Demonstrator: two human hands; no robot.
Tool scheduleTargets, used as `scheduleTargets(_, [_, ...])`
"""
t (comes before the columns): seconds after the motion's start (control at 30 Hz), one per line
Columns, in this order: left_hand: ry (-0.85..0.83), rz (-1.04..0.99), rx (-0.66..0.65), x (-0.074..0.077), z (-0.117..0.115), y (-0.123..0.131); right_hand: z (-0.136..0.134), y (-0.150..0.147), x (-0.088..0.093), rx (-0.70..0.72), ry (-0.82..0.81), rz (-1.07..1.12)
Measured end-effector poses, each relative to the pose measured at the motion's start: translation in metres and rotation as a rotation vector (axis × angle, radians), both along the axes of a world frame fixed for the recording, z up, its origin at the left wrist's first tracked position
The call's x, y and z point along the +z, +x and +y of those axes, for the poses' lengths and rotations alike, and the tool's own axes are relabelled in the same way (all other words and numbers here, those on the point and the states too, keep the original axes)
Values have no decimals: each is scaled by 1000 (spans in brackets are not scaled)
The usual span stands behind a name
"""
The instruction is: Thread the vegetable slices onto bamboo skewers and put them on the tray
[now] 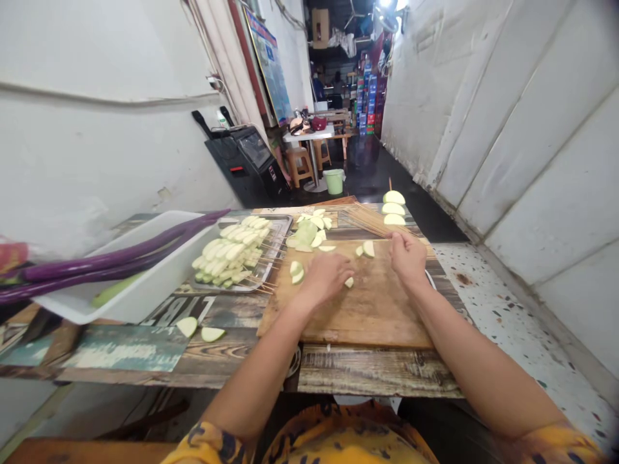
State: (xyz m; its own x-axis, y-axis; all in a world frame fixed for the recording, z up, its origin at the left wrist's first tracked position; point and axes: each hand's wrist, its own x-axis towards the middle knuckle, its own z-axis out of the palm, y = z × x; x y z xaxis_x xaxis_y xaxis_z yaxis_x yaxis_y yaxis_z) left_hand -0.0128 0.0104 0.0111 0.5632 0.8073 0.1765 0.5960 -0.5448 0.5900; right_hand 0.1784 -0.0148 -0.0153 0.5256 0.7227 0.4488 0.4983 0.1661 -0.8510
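My right hand (407,256) is closed on a thin wooden skewer at the right edge of the cutting board (372,316). Three pale, green-skinned vegetable slices (394,209) are threaded on it, one above another, above the hand. My left hand (329,274) reaches over the board with its fingers bent and slightly apart. A small slice (349,282) shows just by its fingertips; whether they touch it I cannot tell. Loose slices (296,272) lie left of that hand, and another small group (367,249) sits between both hands.
Bare skewers (374,220) lie behind the board beside a slice pile (312,229). Left stands a metal tray (283,233) of loaded skewers (232,251), then a white bin (159,287) with long purple eggplants (126,248). Two slices (211,334) lie near the table's front edge.
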Motion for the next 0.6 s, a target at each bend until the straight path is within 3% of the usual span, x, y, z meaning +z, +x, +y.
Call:
scheduleTargets(0.13, [67, -43, 149, 3, 15, 40, 6, 0, -6, -48, -8, 270])
scheduleTargets(0.3, [85, 142, 198, -9, 34, 84, 7, 2, -12, -39, 44, 226])
scheduleTargets(0.6, [91, 48, 32, -17, 35, 78, 3, -2, -7, -64, 23, 134])
